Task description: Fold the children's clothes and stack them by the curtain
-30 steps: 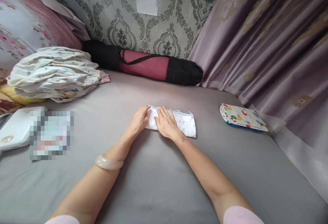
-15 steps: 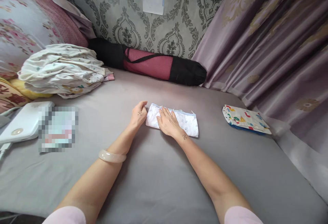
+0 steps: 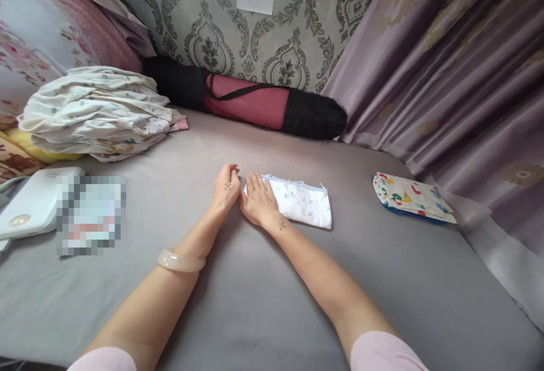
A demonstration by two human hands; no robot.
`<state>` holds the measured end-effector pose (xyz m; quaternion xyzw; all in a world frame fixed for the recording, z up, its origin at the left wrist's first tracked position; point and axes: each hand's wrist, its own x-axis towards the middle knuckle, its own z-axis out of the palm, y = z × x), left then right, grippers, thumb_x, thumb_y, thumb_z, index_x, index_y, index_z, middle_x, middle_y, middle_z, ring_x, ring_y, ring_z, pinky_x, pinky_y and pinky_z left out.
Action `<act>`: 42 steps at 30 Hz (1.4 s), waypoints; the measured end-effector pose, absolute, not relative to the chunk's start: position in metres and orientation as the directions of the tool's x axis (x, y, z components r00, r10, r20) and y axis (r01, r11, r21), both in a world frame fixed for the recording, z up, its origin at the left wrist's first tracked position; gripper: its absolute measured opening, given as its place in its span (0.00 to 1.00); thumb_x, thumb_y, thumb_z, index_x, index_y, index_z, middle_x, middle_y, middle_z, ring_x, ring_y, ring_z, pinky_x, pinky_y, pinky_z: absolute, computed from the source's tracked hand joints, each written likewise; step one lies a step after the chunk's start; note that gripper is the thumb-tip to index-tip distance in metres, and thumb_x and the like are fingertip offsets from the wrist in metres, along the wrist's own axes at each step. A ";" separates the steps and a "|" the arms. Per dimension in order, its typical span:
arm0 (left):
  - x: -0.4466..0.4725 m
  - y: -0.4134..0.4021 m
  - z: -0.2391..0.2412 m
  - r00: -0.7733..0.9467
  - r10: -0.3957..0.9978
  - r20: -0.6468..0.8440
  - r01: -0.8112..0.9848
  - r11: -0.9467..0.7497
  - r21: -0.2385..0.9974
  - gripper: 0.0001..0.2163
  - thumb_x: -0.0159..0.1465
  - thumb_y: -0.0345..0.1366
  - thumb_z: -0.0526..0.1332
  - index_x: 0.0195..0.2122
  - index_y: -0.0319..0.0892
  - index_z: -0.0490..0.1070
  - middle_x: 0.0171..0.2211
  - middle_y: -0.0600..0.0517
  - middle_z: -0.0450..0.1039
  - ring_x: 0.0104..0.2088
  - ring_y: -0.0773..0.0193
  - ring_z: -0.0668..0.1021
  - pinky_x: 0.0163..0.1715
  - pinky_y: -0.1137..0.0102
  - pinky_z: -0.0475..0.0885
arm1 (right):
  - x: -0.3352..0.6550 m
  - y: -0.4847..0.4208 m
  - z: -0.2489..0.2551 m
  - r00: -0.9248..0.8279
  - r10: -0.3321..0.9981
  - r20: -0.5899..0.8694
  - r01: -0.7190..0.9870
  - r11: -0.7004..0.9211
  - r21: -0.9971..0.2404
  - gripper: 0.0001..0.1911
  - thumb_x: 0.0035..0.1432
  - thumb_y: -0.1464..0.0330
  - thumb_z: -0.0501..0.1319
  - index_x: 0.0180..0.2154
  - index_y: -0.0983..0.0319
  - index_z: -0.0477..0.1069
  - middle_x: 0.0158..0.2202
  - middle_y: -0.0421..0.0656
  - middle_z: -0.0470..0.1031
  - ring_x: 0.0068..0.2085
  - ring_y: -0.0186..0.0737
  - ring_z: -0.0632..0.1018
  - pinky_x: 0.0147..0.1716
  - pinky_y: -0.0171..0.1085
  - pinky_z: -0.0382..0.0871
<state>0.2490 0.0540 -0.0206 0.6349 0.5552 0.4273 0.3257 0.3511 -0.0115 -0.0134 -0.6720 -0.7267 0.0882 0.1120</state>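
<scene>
A folded white cloth [image 3: 301, 203] is laid flat near the middle of the grey bed [image 3: 255, 291]; its left end is pressed by the right hand [image 3: 257, 205], held open and flat, fingers extended. The left hand [image 3: 226, 185] is rested on the bed just beside the cloth, fingers loosely curled, nothing gripped. A pile of laundry [image 3: 97, 111] is seen at far left; a patterned folded cloth [image 3: 412, 196] is seen well apart at right.

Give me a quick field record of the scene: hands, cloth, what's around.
left hand: on the grey sheet, at the left end of the folded white cloth
right hand: flat on the cloth's left end
cloth: folded, lying flat
right side: folded colourful cloth, apart
back left: pile of laundry
back: red and black bag
</scene>
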 end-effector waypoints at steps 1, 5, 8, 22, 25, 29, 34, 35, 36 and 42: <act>0.250 0.054 -0.021 0.020 0.983 0.183 0.435 -0.174 0.884 0.16 0.66 0.34 0.47 0.49 0.37 0.69 0.47 0.41 0.77 0.49 0.56 0.78 0.52 0.60 0.70 | 0.351 -0.012 -0.014 -0.072 0.996 0.045 0.955 0.082 -0.285 0.34 0.70 0.60 0.38 0.68 0.75 0.47 0.71 0.54 0.45 0.71 0.48 0.46 0.68 0.48 0.37; 0.253 0.052 -0.022 0.051 0.976 0.212 0.466 -0.211 0.859 0.15 0.66 0.35 0.49 0.49 0.39 0.69 0.46 0.42 0.77 0.48 0.56 0.78 0.52 0.59 0.71 | 0.353 -0.011 -0.010 -0.071 0.997 0.000 0.947 0.067 -0.314 0.33 0.69 0.60 0.39 0.68 0.74 0.47 0.71 0.53 0.44 0.71 0.47 0.45 0.68 0.48 0.36; 0.254 0.050 -0.023 0.096 0.966 0.242 0.481 -0.257 0.838 0.15 0.66 0.36 0.48 0.49 0.41 0.69 0.47 0.43 0.77 0.48 0.56 0.78 0.52 0.59 0.71 | 0.360 -0.012 -0.003 -0.116 0.993 -0.034 0.925 0.095 -0.368 0.33 0.69 0.61 0.38 0.68 0.73 0.47 0.71 0.52 0.43 0.71 0.46 0.45 0.68 0.46 0.37; 0.265 0.035 -0.026 0.441 0.788 0.430 0.599 -0.615 0.513 0.17 0.66 0.36 0.49 0.53 0.40 0.67 0.51 0.40 0.73 0.51 0.52 0.75 0.52 0.58 0.70 | 0.463 -0.069 0.020 0.116 0.991 -0.071 0.945 -0.133 -0.299 0.31 0.70 0.59 0.38 0.68 0.64 0.50 0.72 0.48 0.42 0.71 0.47 0.44 0.67 0.54 0.35; 0.271 0.035 -0.024 0.529 0.756 0.385 0.603 -0.654 0.456 0.18 0.67 0.37 0.49 0.54 0.39 0.67 0.55 0.38 0.70 0.58 0.49 0.71 0.57 0.55 0.66 | 0.484 -0.075 0.021 0.210 0.973 -0.098 0.936 -0.229 -0.267 0.31 0.70 0.59 0.37 0.68 0.64 0.51 0.71 0.49 0.44 0.71 0.48 0.46 0.67 0.54 0.38; 0.282 0.025 -0.017 0.572 0.725 0.383 0.632 -0.688 0.357 0.20 0.70 0.39 0.47 0.58 0.40 0.65 0.62 0.41 0.65 0.66 0.50 0.61 0.65 0.49 0.53 | 0.484 -0.078 0.016 0.205 0.979 -0.003 0.947 -0.199 -0.251 0.33 0.70 0.58 0.35 0.68 0.68 0.48 0.71 0.50 0.43 0.71 0.45 0.44 0.67 0.52 0.35; 0.302 0.007 -0.023 0.708 0.641 0.298 0.565 -0.766 0.306 0.23 0.71 0.41 0.44 0.63 0.40 0.61 0.65 0.43 0.60 0.68 0.53 0.58 0.66 0.52 0.52 | 0.464 -0.075 -0.001 0.019 1.000 0.021 0.965 -0.013 -0.261 0.31 0.70 0.60 0.36 0.69 0.67 0.47 0.71 0.46 0.44 0.71 0.41 0.44 0.68 0.48 0.34; 0.305 0.006 -0.027 0.728 0.636 0.256 0.562 -0.768 0.307 0.23 0.71 0.42 0.44 0.63 0.40 0.61 0.65 0.43 0.60 0.67 0.52 0.58 0.66 0.52 0.53 | 0.462 -0.074 -0.004 0.006 1.000 0.000 0.963 -0.005 -0.269 0.31 0.70 0.61 0.36 0.69 0.67 0.47 0.71 0.46 0.45 0.71 0.41 0.45 0.68 0.48 0.35; 0.306 0.005 -0.030 0.742 0.633 0.220 0.563 -0.767 0.307 0.24 0.71 0.43 0.44 0.64 0.40 0.61 0.65 0.43 0.60 0.67 0.51 0.59 0.65 0.52 0.54 | 0.461 -0.074 -0.005 0.002 1.000 -0.015 0.961 -0.007 -0.277 0.31 0.69 0.62 0.36 0.69 0.68 0.48 0.71 0.46 0.45 0.71 0.42 0.46 0.68 0.47 0.36; 0.305 0.007 -0.032 0.751 0.639 0.168 0.584 -0.761 0.282 0.25 0.71 0.45 0.43 0.64 0.39 0.61 0.66 0.43 0.59 0.67 0.51 0.58 0.66 0.52 0.53 | 0.464 -0.076 -0.002 0.002 0.999 -0.041 0.950 -0.014 -0.313 0.32 0.70 0.61 0.36 0.68 0.69 0.48 0.71 0.46 0.45 0.71 0.42 0.46 0.68 0.47 0.36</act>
